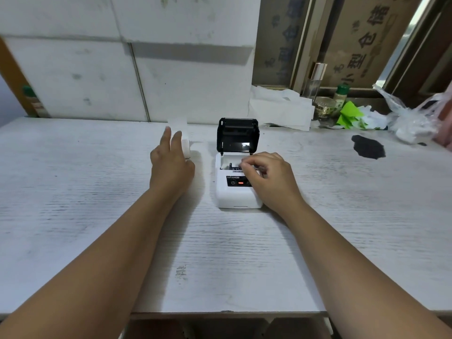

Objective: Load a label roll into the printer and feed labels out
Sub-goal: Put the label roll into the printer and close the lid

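Label roll (185, 147) sits just past the open left hand (171, 165), not gripped yet. Right hand (266, 176) pinches inside the open printer (236, 192). I'd clear the bay first, then drop it in squarely.

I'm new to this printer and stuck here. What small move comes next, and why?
Probably close the left hand on the label roll and lift it toward the printer: the lid stands open, the roll sits outside on the table, and the right hand rests at the bay.

Storeroom-like workspace: worn white table (97, 192), cardboard boxes (362, 40) behind.
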Demonstrator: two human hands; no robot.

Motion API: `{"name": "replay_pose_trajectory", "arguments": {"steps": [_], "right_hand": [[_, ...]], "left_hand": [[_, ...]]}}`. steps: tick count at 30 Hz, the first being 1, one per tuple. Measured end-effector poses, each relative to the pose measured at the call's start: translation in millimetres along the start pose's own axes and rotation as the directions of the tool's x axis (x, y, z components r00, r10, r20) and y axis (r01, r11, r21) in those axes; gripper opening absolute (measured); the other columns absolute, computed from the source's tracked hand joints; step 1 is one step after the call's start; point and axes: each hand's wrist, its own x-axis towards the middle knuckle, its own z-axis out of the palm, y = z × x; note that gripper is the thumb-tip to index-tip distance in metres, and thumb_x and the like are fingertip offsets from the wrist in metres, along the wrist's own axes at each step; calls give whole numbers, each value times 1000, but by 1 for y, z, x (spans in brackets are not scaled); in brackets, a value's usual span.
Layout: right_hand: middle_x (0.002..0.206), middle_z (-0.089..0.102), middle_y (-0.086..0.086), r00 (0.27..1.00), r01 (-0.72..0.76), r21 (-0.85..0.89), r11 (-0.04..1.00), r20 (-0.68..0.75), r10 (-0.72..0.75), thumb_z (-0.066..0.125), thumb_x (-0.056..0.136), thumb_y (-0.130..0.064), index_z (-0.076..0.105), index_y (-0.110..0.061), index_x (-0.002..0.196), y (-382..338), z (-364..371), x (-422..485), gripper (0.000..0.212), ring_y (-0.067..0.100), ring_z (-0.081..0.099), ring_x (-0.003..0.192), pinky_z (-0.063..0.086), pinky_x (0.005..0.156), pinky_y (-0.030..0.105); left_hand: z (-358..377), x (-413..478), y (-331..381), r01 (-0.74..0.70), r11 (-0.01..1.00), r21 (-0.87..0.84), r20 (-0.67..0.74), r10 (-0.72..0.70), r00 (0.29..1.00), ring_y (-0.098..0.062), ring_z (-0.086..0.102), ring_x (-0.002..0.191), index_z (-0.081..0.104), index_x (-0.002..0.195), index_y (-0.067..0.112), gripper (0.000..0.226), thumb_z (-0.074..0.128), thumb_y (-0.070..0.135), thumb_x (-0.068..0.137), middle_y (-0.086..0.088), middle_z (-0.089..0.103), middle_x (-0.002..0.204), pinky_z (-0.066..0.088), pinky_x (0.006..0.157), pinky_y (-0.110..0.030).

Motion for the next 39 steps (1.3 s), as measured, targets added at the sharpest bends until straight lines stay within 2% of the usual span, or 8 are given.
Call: {"name": "replay_pose_trajectory", "arguments": {"steps": [3,8,12,20,26,33,37,39], "right_hand": [[93,69,-6,1000,-7,-13,1000,4,7,55,89,-22,73,-17,89,0,0,0,18,14,52,100,34,82,11],[89,65,-9,999,-33,-22,999,-3,33,55,88,-20,72,-17,87,-2,3,2,18,14,51,99,32,79,7],[87,63,-11,999,-36,-23,999,-9,36,54,88,-19,71,-18,84,-3,6,4,18,14,50,99,30,78,4],[95,65,-8,997,-51,16,999,-48,52,57,88,-22,71,-21,93,-5,6,4,14,13,53,95,39,83,19],[94,64,-9,986,2,11,1000,-165,0,61,86,-26,69,-21,96,-9,2,0,14,12,54,96,38,82,19],[81,66,-12,992,51,172,984,-121,-30,65,85,-22,70,-23,93,-25,-2,-7,9,8,58,70,43,67,11],[76,71,-8,993,-116,568,815,83,84,52,94,-17,69,-21,90,-36,-6,-8,18,4,63,62,51,66,17],[75,73,-2,971,-240,748,619,188,149,44,98,-17,69,-15,87,-37,-9,-5,28,9,66,61,53,62,20]], "left_hand": [[1,6,4,67,996,-57,-23,-68,997,-37,26,135,22,146,26,66,55,24,89,-4,3,159,36,100,-42],[7,27,8,305,928,-214,-37,-320,947,-33,43,124,22,144,18,90,72,46,73,-15,28,142,37,99,-39],[14,27,12,258,960,-109,-102,-269,958,-35,46,118,22,144,16,76,64,32,82,-17,39,134,35,99,-43],[7,19,14,157,958,-241,-131,-193,973,-28,55,99,28,142,17,62,58,29,89,-16,61,111,37,74,-31],[-14,8,36,-141,967,-213,-391,48,919,-23,53,110,34,139,19,58,61,31,89,-9,58,122,32,82,-20],[-22,-10,64,-628,778,29,-648,493,581,-18,51,108,43,123,9,50,71,18,82,-20,63,114,37,92,-11],[-19,-20,78,-701,708,-88,-610,518,600,-18,50,109,42,122,11,54,73,17,79,-22,62,115,32,94,-3],[-17,-23,81,-699,703,-135,-618,491,614,-17,49,108,41,122,12,57,75,18,76,-19,59,114,34,94,-4]]}}
